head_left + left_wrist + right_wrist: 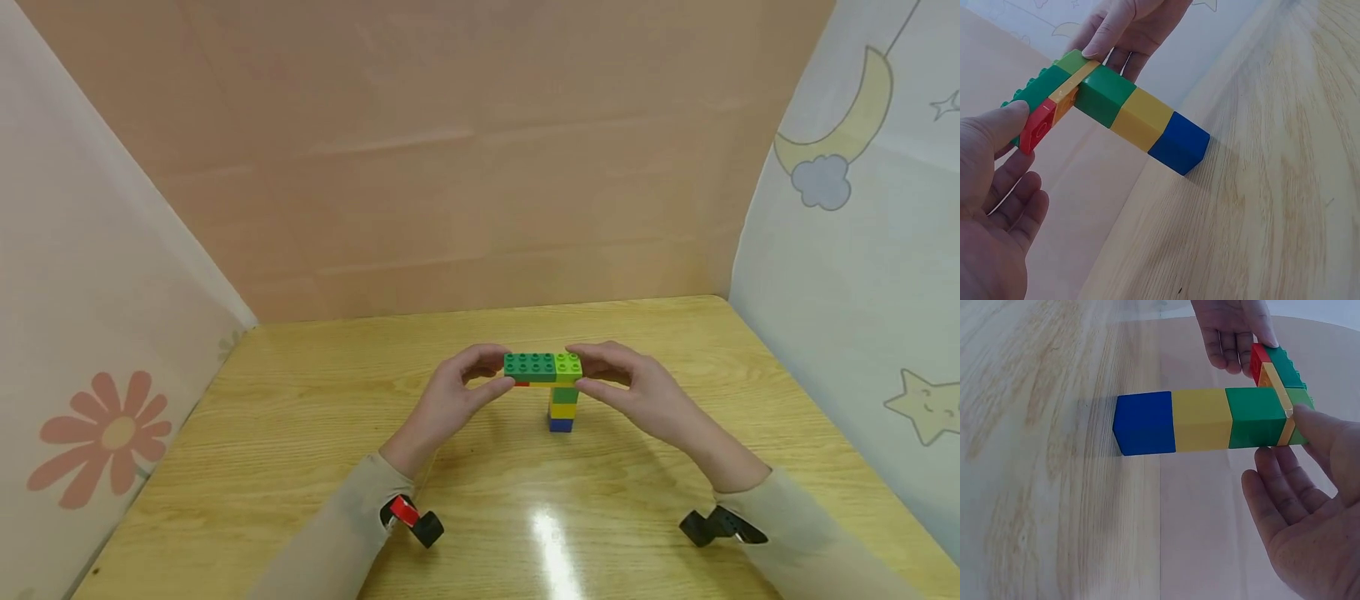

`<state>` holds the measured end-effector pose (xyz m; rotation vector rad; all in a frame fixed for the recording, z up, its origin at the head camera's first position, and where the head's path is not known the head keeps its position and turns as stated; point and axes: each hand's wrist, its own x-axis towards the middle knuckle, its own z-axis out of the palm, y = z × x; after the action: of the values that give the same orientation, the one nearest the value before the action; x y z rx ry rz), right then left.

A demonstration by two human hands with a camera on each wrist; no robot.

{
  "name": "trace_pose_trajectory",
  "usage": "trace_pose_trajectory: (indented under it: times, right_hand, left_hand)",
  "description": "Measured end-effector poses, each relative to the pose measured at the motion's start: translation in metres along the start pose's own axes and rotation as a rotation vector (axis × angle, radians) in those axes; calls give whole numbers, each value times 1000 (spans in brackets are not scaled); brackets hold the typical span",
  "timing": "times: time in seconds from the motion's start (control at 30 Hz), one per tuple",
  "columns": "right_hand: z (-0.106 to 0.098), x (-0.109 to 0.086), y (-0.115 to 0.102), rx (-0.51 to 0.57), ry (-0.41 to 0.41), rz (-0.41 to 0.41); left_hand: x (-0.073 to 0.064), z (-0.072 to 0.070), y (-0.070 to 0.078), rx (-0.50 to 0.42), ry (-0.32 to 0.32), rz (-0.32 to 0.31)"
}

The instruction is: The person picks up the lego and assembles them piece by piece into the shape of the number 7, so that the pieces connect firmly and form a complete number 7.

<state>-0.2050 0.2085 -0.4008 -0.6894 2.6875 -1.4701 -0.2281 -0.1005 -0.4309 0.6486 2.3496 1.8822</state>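
Observation:
A column of building bricks stands upright on the table: a blue brick point(1144, 423) at the bottom, then a yellow brick point(1202, 420), then a green brick point(1257, 417). Across its top lies a thin orange piece point(1072, 81) that juts out to the left, with a red brick point(1039, 127) at its free end. Above these sit a dark green brick point(529, 367) and a light green brick point(567, 367), side by side. My left hand point(453, 387) pinches the overhanging left end between thumb and fingers. At the right end, my right hand point(648, 390) pinches the light green brick.
The wooden table point(337, 367) meets an orange-brown cloth backdrop point(465, 167) at the rear. Pale printed cloths stand at the left point(97, 250) and right point(847, 292) sides. Both wrists carry small black cameras.

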Motion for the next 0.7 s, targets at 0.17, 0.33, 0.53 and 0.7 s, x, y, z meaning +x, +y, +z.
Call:
trace_pose_trajectory:
  times: [0.17, 0.33, 0.53, 0.7]
  right_hand:
    - [5, 1, -3, 33, 28, 16]
    - [12, 6, -5, 96, 49, 51]
    - [21, 20, -5, 125, 39, 88]
    - [29, 33, -1, 137, 29, 110]
  left_hand:
    - [-4, -4, 1, 29, 3, -4]
    - [-4, -10, 2, 53, 40, -20]
    - [-5, -17, -1, 69, 114, -73]
    - [-5, -23, -5, 66, 154, -82]
